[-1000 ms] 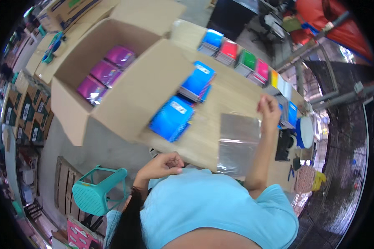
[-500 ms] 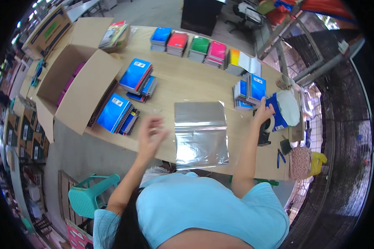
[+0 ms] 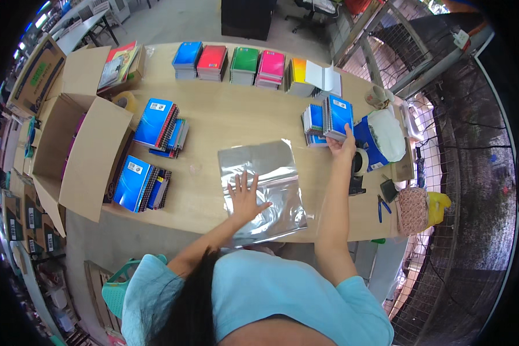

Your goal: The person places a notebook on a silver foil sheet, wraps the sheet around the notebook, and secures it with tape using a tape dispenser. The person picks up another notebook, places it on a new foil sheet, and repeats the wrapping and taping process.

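On the table [image 3: 236, 124]: one plastic sheet [image 3: 265, 190], five coloured notebook stacks [image 3: 245, 60].

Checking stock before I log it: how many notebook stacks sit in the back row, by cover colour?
Blue stack: 1
Red stack: 1
Green stack: 1
Pink stack: 1
Yellow-orange stack: 1
Total: 5
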Tool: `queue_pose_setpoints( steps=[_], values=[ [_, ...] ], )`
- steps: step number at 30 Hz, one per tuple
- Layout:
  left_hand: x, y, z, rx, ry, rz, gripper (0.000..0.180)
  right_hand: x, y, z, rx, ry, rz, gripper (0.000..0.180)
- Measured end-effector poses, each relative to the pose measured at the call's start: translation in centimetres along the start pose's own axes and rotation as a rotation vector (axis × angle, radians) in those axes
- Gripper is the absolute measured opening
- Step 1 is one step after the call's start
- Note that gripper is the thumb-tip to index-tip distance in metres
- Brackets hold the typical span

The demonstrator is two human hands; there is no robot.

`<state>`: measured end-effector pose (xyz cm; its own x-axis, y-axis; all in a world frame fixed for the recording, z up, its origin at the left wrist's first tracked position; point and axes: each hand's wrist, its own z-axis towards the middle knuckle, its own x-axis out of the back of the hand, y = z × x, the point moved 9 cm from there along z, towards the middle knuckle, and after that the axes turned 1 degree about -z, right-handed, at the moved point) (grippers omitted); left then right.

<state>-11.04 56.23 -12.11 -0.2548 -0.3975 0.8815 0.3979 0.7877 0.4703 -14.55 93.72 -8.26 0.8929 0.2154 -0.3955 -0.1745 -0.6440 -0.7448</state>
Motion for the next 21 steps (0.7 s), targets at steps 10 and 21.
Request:
queue_pose_setpoints(
  steps=[10,21],
  values=[
    [8.3,9.6,7.0,-0.187,-0.028,-1.26,0.118,6.4,8.9,-16.4,0.533,-0.589,-0.395,0.065],
    [1.9,-1.7,5.7,-0.165,0.078,-0.963,0.109,2.0,20.2,-14.5,0.113,-0.676,-0.214,0.067]
  ],
)
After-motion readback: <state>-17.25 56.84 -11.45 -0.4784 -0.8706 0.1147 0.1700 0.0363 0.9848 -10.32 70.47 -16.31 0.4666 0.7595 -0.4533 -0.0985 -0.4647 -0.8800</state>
